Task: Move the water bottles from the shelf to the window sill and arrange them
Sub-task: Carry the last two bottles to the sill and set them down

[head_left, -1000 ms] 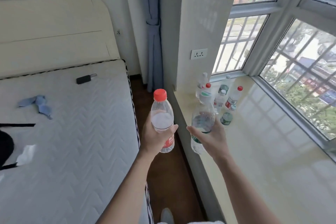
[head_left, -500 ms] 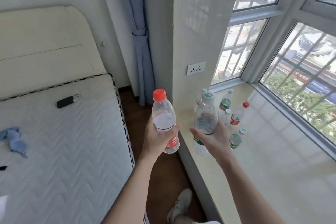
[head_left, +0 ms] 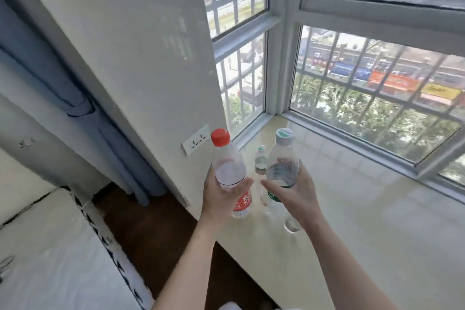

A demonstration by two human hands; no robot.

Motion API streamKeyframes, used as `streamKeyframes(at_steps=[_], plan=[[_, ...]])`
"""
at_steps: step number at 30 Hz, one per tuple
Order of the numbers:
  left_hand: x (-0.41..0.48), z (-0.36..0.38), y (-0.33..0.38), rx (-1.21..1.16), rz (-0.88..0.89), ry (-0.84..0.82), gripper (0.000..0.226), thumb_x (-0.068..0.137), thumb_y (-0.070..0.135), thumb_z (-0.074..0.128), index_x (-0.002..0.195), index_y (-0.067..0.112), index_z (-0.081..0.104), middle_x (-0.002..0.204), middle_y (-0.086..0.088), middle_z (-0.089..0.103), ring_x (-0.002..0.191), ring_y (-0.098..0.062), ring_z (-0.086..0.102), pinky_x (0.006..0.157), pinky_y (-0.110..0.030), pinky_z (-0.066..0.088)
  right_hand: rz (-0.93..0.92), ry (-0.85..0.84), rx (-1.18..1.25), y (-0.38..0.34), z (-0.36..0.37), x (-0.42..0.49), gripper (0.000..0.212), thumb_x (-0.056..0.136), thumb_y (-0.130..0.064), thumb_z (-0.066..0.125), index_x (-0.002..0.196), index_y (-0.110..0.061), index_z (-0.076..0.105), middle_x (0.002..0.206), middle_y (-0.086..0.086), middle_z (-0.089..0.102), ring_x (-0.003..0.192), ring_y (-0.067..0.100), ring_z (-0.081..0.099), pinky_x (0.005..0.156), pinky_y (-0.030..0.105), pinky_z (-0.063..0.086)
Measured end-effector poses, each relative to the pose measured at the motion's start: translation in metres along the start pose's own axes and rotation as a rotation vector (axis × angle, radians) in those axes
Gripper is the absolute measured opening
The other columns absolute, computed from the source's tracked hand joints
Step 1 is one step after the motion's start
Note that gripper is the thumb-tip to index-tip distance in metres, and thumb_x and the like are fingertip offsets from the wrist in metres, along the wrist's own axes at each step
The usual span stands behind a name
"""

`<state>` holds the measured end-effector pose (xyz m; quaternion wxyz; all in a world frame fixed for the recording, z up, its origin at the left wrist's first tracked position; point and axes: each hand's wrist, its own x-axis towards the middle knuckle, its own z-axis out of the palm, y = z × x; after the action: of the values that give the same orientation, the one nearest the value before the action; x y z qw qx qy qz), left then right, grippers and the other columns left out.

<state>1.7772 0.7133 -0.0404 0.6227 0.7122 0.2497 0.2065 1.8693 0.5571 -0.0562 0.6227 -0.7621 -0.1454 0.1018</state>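
Note:
My left hand (head_left: pixel 221 196) grips a clear bottle with a red cap and red label (head_left: pixel 229 171), held upright near the left edge of the cream window sill (head_left: pixel 377 221). My right hand (head_left: pixel 294 191) grips a clear bottle with a green-and-white cap and green label (head_left: pixel 283 166), upright above the sill. Between the two held bottles a small green-labelled bottle (head_left: pixel 260 160) stands on the sill farther back. The other bottles on the sill are hidden behind my hands and the held bottles.
A white wall pillar (head_left: pixel 151 58) with a socket plate (head_left: pixel 195 139) stands left of the sill. Barred windows (head_left: pixel 377 98) bound the sill at the back and right. A blue curtain (head_left: pixel 83 108), dark wood floor (head_left: pixel 151 229) and white mattress (head_left: pixel 50 259) lie to the left.
I have moved closer to the window and both hands have carried their bottles forward over the sill. The group of bottles on the sill is now mostly hidden behind them.

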Motion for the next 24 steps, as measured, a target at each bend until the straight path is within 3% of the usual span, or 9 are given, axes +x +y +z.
streamKeyframes(at_steps=[2,5,7,9,14,16,20,22,24], plan=[[0.020,0.024,0.003,-0.008,0.002,-0.109,0.053,0.069,0.026,0.088,0.109,0.039,0.055,0.112,0.010,0.062,0.110,-0.009,0.060,0.079,-0.013,0.052,0.031,0.084,0.003,0.006,-0.019,0.010,0.049,0.067,-0.026,0.092,0.103,-0.036,0.060,0.097,-0.009,0.072,0.089,0.004,0.069,0.077,0.034,0.058],[0.048,0.065,0.008,-0.030,0.000,-0.250,0.061,0.065,0.036,0.087,0.116,0.029,0.056,0.110,0.009,0.063,0.100,-0.003,0.064,0.076,-0.014,0.052,0.089,0.226,0.032,0.018,-0.048,0.020,0.052,0.069,-0.012,0.091,0.110,-0.023,0.061,0.099,-0.004,0.070,0.085,-0.003,0.066,0.066,0.018,0.053],[0.064,0.092,0.006,-0.008,0.007,-0.317,0.065,0.062,0.045,0.087,0.117,0.029,0.056,0.108,0.010,0.065,0.098,-0.006,0.066,0.082,-0.022,0.054,0.123,0.316,0.029,0.027,-0.066,0.021,0.053,0.069,-0.006,0.090,0.112,-0.016,0.061,0.100,-0.001,0.069,0.085,-0.004,0.065,0.064,0.015,0.051],[0.075,0.118,0.001,0.012,-0.020,-0.394,0.067,0.059,0.055,0.086,0.115,0.036,0.056,0.113,0.003,0.066,0.105,-0.023,0.065,0.091,-0.043,0.055,0.161,0.405,0.012,0.038,-0.083,0.018,0.054,0.069,-0.011,0.092,0.113,-0.018,0.061,0.104,-0.003,0.069,0.090,-0.001,0.066,0.066,0.014,0.051],[0.094,0.170,-0.016,0.063,0.018,-0.537,0.058,0.058,0.046,0.082,0.109,0.038,0.056,0.105,0.016,0.063,0.106,-0.014,0.062,0.094,-0.043,0.054,0.242,0.547,-0.036,0.060,-0.116,0.020,0.058,0.063,-0.028,0.092,0.112,-0.023,0.061,0.105,-0.004,0.071,0.095,0.005,0.068,0.073,0.013,0.051],[0.102,0.184,-0.029,0.095,0.009,-0.574,0.060,0.057,0.047,0.083,0.110,0.039,0.055,0.104,0.020,0.062,0.104,-0.010,0.061,0.092,-0.040,0.053,0.263,0.580,-0.033,0.073,-0.122,0.024,0.055,0.067,-0.016,0.093,0.112,-0.020,0.061,0.105,0.000,0.071,0.091,0.005,0.068,0.069,0.013,0.051],[0.117,0.210,-0.057,0.169,-0.019,-0.643,0.057,0.062,0.037,0.086,0.109,0.042,0.054,0.102,0.016,0.064,0.096,0.003,0.061,0.081,-0.018,0.047,0.290,0.606,-0.013,0.111,-0.131,0.033,0.053,0.069,-0.009,0.091,0.111,-0.019,0.060,0.105,0.002,0.070,0.089,0.008,0.066,0.062,0.013,0.051],[0.124,0.223,-0.070,0.198,-0.032,-0.678,0.055,0.068,0.025,0.088,0.110,0.033,0.055,0.099,0.014,0.064,0.090,0.007,0.060,0.074,-0.008,0.044,0.314,0.604,0.003,0.132,-0.131,0.039,0.055,0.065,-0.019,0.093,0.109,-0.026,0.060,0.101,-0.006,0.071,0.089,0.007,0.067,0.066,0.016,0.052],[0.131,0.235,-0.086,0.227,-0.051,-0.712,0.052,0.069,0.021,0.087,0.110,0.027,0.056,0.099,0.008,0.065,0.090,0.004,0.061,0.074,-0.009,0.046,0.350,0.609,0.024,0.155,-0.130,0.045,0.057,0.059,-0.038,0.090,0.107,-0.034,0.060,0.097,-0.013,0.070,0.091,0.009,0.067,0.077,0.034,0.056]])
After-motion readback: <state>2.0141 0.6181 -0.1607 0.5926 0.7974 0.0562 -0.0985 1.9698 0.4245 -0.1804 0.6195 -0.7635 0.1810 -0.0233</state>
